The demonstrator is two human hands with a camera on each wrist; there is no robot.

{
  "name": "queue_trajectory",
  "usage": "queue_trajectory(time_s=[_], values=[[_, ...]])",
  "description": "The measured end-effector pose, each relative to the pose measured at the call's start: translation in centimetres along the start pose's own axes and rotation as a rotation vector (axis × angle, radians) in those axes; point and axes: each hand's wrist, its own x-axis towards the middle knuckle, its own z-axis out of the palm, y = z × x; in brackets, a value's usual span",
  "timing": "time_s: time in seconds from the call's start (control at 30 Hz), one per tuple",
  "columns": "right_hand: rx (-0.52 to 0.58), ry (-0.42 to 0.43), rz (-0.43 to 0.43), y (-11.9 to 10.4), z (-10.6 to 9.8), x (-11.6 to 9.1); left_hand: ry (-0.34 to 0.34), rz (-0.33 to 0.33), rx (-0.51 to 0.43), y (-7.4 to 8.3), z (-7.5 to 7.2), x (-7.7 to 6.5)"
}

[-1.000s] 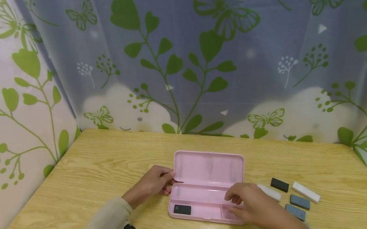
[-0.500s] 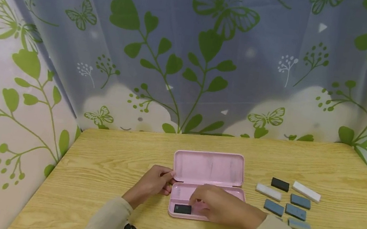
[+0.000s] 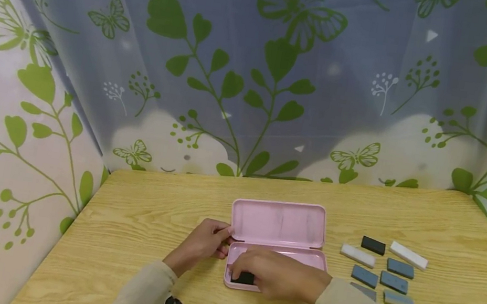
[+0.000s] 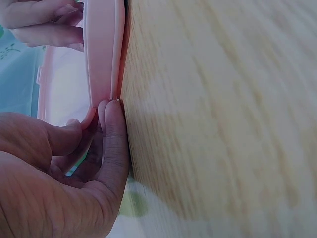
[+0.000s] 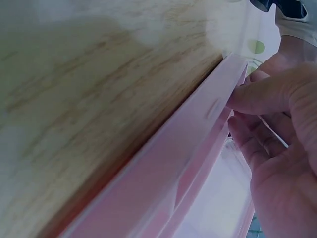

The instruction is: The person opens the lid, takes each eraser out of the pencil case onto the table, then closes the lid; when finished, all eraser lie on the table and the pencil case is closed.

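A pink pencil case (image 3: 277, 222) lies with its lid laid back and its divided tray towards me. At the hinge end on the left, my left hand (image 3: 205, 241) holds the case; the left wrist view shows the thumb (image 4: 69, 136) and fingers pinching the corner of its pink edge. Inside the front compartment is a small black rectangular block (image 3: 244, 278). Over it reaches my right hand (image 3: 279, 274), fingers curled down at the block's left end and the thumb side near its right end. The right hand covers much of the tray.
To the right of the case, several small blocks lie loose: a black one (image 3: 373, 245), a long white one (image 3: 409, 255), another white one (image 3: 358, 255), blue ones (image 3: 394, 282) and a grey-blue one (image 3: 398, 300). A patterned curtain (image 3: 211, 115) borders the wooden table (image 3: 160, 197).
My right hand has moved left across the tray, from the right-hand compartment to the black block. The left hand stays at the hinge corner.
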Motion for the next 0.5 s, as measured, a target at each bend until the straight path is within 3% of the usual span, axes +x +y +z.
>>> queue_trajectory(time_s=[0.27, 0.5], values=[[-0.002, -0.111, 0.025, -0.11, -0.08, 0.94, 0.001, 0.007, -0.002, 0.08, 0.04, -0.10], [0.006, -0.093, 0.041, -0.13, -0.45, 0.61, -0.009, 0.003, -0.005, -0.24, -0.09, 0.18]])
